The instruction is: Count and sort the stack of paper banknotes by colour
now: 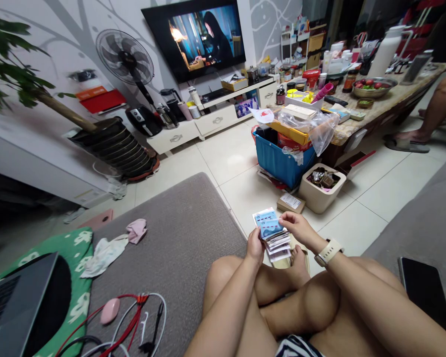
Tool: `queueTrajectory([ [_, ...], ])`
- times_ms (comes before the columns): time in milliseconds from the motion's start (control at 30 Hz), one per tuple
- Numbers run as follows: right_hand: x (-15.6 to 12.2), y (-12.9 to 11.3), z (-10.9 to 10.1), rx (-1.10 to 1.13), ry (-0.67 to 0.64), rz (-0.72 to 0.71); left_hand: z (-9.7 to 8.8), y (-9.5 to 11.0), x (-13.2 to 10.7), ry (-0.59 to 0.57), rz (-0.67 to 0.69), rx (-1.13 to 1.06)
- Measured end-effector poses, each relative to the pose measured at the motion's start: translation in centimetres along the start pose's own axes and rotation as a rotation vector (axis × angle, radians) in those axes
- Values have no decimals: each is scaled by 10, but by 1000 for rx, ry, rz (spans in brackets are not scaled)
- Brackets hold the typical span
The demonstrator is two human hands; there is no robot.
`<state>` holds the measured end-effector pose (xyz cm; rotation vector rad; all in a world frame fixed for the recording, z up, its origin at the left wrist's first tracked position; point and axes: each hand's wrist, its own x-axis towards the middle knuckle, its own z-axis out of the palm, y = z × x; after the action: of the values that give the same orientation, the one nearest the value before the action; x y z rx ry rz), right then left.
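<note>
A thick stack of printed cards (277, 243), white-edged and slightly fanned, is held out above my crossed legs. My left hand (255, 244) is closed around the stack's left side, its thumb by the top. With thumb and fingers pinched, my right hand (297, 228) grips the upper right corner of a blue card (270, 227) at the front. Another blue-and-white card shows just behind that one. The print is too small to read. A watch with a pale strap (329, 253) is on my right wrist.
Beyond the cards are a small cardboard box (290, 202), a beige bin (321, 191) of wrappers and a blue crate (282, 157). A phone (425, 292) lies at my right. Cables (137, 317), a pink mouse (110, 311) and a laptop (18, 302) are at left. Another person's leg (440, 106) shows far right.
</note>
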<state>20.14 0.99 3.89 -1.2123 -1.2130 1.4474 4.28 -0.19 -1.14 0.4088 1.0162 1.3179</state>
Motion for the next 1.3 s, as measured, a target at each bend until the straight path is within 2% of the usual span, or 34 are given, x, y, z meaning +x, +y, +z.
queueTrajectory([
  [667, -1, -2, 0, -14, -9, 1, 5, 6, -5, 5, 12, 21],
  [967, 1, 5, -1, -11, -18, -11, 3, 4, -4, 16, 7, 17],
  [1300, -2, -3, 0, -26, -30, -33, 5, 9, -7, -11, 15, 77],
])
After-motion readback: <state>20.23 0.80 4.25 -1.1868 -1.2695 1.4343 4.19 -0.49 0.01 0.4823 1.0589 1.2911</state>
